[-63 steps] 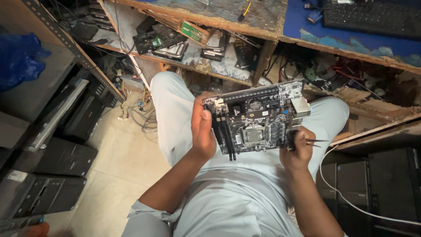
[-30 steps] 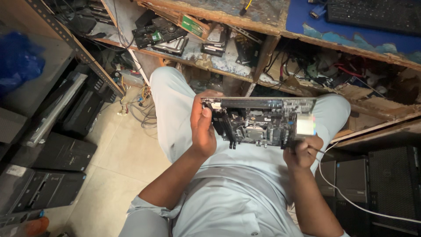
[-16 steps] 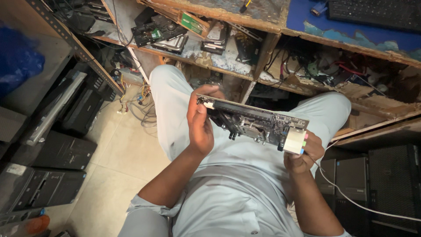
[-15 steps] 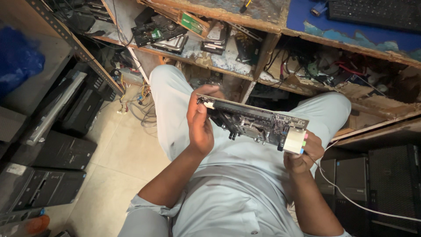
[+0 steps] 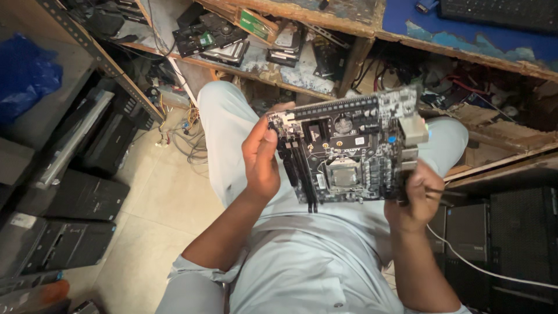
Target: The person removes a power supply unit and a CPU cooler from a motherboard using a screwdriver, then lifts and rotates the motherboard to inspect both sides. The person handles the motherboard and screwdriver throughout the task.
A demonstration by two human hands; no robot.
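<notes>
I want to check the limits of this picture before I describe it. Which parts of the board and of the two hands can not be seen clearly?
All in the head view:
- Underside of the motherboard: faces away from the camera.
- Left hand fingers: behind the board's edge.
- Thin dark tool in the right hand: blurred, its kind unclear.
- Small chips and markings on the board: too small.
- Keyboard: cut off by the top edge.

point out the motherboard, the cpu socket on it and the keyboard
motherboard (image 5: 349, 125), head view, upper dark face
cpu socket (image 5: 342, 175), head view, metal cover
keyboard (image 5: 500, 13), head view, key rows
</notes>
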